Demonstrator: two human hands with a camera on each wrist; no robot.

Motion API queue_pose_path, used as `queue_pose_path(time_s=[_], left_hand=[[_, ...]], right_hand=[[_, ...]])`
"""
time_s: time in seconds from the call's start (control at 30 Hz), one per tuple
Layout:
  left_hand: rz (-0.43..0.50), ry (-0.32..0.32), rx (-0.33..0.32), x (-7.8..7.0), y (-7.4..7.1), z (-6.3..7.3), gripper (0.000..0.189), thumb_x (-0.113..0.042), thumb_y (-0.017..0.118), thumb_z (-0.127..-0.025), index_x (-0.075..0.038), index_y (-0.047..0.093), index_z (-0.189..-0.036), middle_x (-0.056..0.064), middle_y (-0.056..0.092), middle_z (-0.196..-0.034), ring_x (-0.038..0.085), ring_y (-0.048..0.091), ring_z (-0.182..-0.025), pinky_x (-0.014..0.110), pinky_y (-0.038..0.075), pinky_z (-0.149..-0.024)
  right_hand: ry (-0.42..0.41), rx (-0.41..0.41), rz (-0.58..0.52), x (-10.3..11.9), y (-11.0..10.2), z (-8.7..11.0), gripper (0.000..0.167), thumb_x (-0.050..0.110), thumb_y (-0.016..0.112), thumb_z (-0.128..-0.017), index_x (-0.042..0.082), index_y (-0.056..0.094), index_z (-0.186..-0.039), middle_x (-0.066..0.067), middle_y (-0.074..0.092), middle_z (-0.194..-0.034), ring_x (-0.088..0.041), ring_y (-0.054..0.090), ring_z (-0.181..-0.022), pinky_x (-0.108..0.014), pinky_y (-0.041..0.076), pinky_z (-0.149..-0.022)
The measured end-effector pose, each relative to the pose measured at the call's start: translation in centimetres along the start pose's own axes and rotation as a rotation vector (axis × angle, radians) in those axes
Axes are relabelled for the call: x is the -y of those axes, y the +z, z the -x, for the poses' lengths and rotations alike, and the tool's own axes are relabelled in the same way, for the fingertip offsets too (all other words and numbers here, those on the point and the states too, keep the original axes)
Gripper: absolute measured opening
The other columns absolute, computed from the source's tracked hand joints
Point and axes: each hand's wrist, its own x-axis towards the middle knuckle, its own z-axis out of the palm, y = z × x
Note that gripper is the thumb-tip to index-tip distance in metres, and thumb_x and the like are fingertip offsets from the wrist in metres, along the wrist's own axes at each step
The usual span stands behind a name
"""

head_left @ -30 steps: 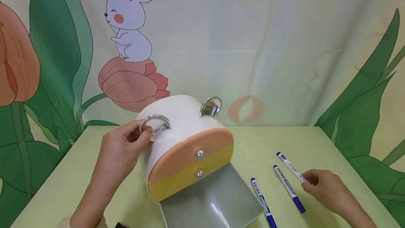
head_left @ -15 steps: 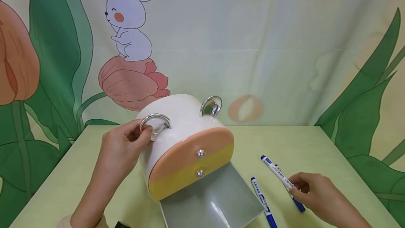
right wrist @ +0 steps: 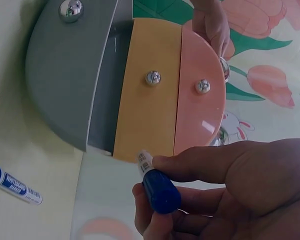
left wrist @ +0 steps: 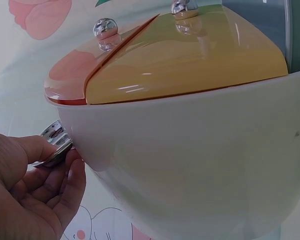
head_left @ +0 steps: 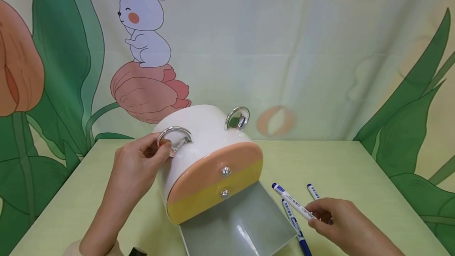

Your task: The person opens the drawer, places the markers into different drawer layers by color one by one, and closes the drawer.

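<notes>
The marker (head_left: 293, 203), pinched in the right hand (head_left: 341, 224), hangs just right of the open grey drawer (head_left: 238, 220); the left hand (head_left: 136, 165) grips the box's ring (head_left: 173, 134). Next, probably lowering the marker inside.

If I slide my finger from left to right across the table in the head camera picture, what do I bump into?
Left hand holding the silver ring handle → white round box → open grey drawer → marker pinched in the right hand.
</notes>
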Motion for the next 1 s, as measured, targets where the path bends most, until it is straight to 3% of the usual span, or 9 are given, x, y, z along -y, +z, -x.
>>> queue_pose_path(time_s=[0.3, 0.57, 0.8, 1.0], left_hand=[[0.007, 0.012, -0.003, 0.0, 0.0, 0.0, 0.014, -0.019, 0.065, -0.1, -0.011, 0.075, -0.096, 0.004, 0.066, -0.08, 0.019, 0.058, -0.083, 0.017, 0.051, -0.065], [0.003, 0.02, -0.01, 0.0, 0.0, 0.1, 0.014, -0.019, 0.065, -0.1, -0.011, 0.075, -0.094, 0.004, 0.066, -0.079, 0.019, 0.058, -0.082, 0.017, 0.05, -0.066], [0.004, 0.026, -0.014, 0.0, 0.1, 0.1, 0.013, -0.018, 0.065, -0.1, -0.011, 0.075, -0.094, 0.004, 0.065, -0.079, 0.019, 0.058, -0.081, 0.017, 0.05, -0.065], [0.01, 0.032, -0.014, 0.1, 0.1, 0.1, 0.014, -0.018, 0.065, -0.1, -0.012, 0.075, -0.092, 0.004, 0.066, -0.078, 0.018, 0.059, -0.081, 0.017, 0.05, -0.066]], right_hand=[[-0.1, 0.091, -0.017, 1.6, 0.4, 0.1, 0.019, 0.005, 0.077, -0.091, 0.005, 0.076, -0.11, 0.002, 0.068, -0.091, -0.018, 0.058, -0.078, -0.028, 0.056, -0.069], [-0.183, 0.163, -0.029, 2.5, 0.7, 0.0, 0.017, 0.005, 0.076, -0.091, 0.004, 0.075, -0.108, 0.002, 0.066, -0.085, -0.019, 0.059, -0.077, -0.028, 0.055, -0.067], [-0.337, 0.157, 0.024, 3.0, 0.8, 0.1, 0.012, 0.008, 0.076, -0.092, 0.007, 0.075, -0.104, 0.009, 0.065, -0.081, -0.009, 0.058, -0.071, -0.024, 0.052, -0.062], [-0.346, 0.161, 0.036, 3.7, 1.3, -0.2, 0.012, 0.007, 0.078, -0.09, 0.007, 0.075, -0.102, 0.01, 0.063, -0.078, -0.006, 0.056, -0.07, -0.023, 0.051, -0.062]])
